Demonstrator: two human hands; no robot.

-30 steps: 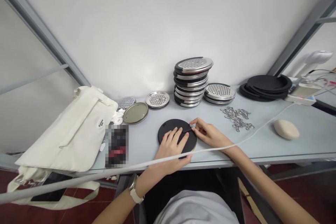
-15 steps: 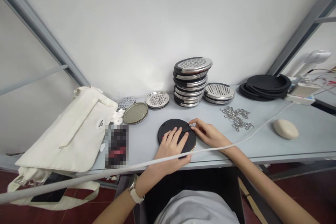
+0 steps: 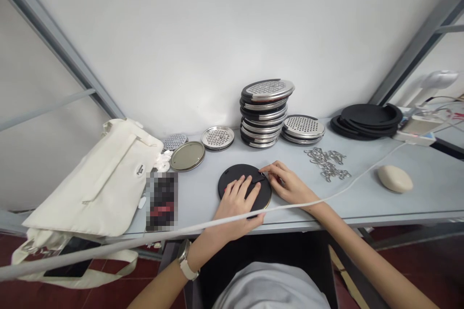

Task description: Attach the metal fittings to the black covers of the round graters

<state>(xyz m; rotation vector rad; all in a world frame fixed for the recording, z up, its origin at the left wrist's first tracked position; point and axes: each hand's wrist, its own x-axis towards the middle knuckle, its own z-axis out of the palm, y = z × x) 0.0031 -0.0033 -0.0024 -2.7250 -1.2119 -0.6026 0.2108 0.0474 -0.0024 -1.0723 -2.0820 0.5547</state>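
Note:
A round black disc (image 3: 235, 172) lies near the desk's front edge, its visible side flat and dark. My left hand (image 3: 236, 203) rests palm down across it, fingers spread, covering much of the surface. At the disc's upper right rim, my right hand (image 3: 288, 183) has its index fingertip and thumb closed around a small metal clip (image 3: 261, 174), partly hidden by the fingers. To the right of this hand is a loose pile of metal clips (image 3: 326, 161).
Behind stands a tall stack of round graters (image 3: 266, 116), with a shorter grater stack (image 3: 303, 128) beside it. Black round pieces (image 3: 366, 120) are farther right. A white cable (image 3: 344, 190) crosses above my forearms. A cream bag (image 3: 90, 183) lies left; a beige rounded object (image 3: 395, 178) sits right.
My right index finger has shifted slightly inward over the disc's rim, and its knuckles are a little higher. My left hand and the disc stay in place.

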